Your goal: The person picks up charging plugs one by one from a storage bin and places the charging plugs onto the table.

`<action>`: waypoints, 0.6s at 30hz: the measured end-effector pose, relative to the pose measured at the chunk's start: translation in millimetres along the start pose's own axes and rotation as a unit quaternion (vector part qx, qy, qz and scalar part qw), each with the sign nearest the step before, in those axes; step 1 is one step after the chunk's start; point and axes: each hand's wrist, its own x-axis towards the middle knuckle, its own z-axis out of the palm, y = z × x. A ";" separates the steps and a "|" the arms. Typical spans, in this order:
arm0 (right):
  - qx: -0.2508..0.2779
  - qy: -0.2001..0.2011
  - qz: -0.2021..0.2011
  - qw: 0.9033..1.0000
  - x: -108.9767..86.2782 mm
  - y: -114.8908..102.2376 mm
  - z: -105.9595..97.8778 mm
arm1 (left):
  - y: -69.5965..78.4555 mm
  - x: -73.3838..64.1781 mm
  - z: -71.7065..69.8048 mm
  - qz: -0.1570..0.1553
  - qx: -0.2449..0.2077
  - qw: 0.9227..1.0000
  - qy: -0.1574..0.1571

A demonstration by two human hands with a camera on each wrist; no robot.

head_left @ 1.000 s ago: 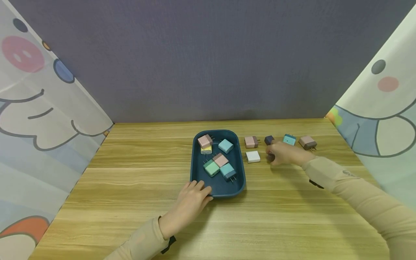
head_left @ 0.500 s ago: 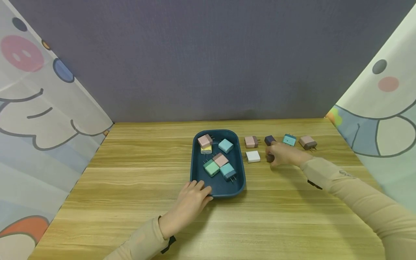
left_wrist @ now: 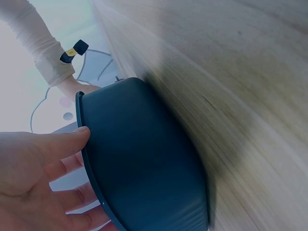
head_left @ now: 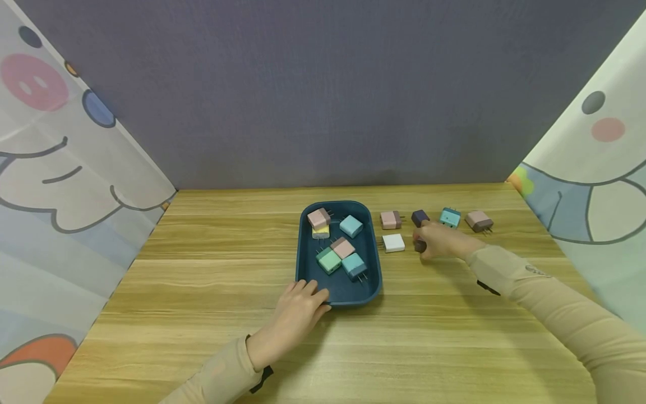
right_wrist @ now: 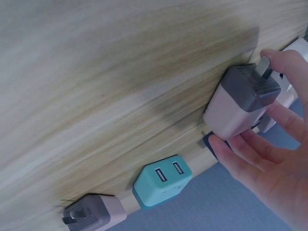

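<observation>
My left hand (head_left: 298,311) grips the near-left rim of a dark blue tray (head_left: 345,292). In the left wrist view its thumb presses the outer wall of the tray (left_wrist: 139,154), with the other fingers over the rim. Right of the tray, my right hand (head_left: 439,238) pinches a pink plug charger (right_wrist: 236,108) with a dark mauve pronged end. Its thumb is by the metal prongs and the fingers are on the opposite side. From the head view only the charger's dark end (head_left: 420,246) shows; the hand hides the rest.
Inside the tray lie several chargers, among them a green one (head_left: 329,262) and a yellow one (head_left: 320,233). Around the right hand are a white charger (head_left: 393,243), a pink one (head_left: 390,220), a navy one (head_left: 419,218), a turquoise one (head_left: 450,218) and a mauve-ended one (head_left: 478,220).
Almost nothing differs. The right hand stays at the same charger with only a slight shift of the forearm, and the left hand keeps its hold on the tray.
</observation>
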 end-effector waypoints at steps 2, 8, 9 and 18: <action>-0.003 -0.002 0.002 1.000 0.5 0.3 0.2 | 0.2 0.1 -0.4 -0.001 0.001 1.000 -0.002; -0.002 -0.004 0.003 1.000 0.3 -0.2 0.2 | 0.5 -0.1 -0.5 -0.002 0.002 1.000 -0.002; 0.000 -0.004 0.003 1.000 0.1 -0.3 0.0 | 0.4 -0.2 -0.4 -0.002 0.002 1.000 -0.001; 0.004 -0.008 0.008 1.000 0.4 -1.2 -0.1 | 0.6 -0.8 -0.8 -0.003 0.003 1.000 -0.006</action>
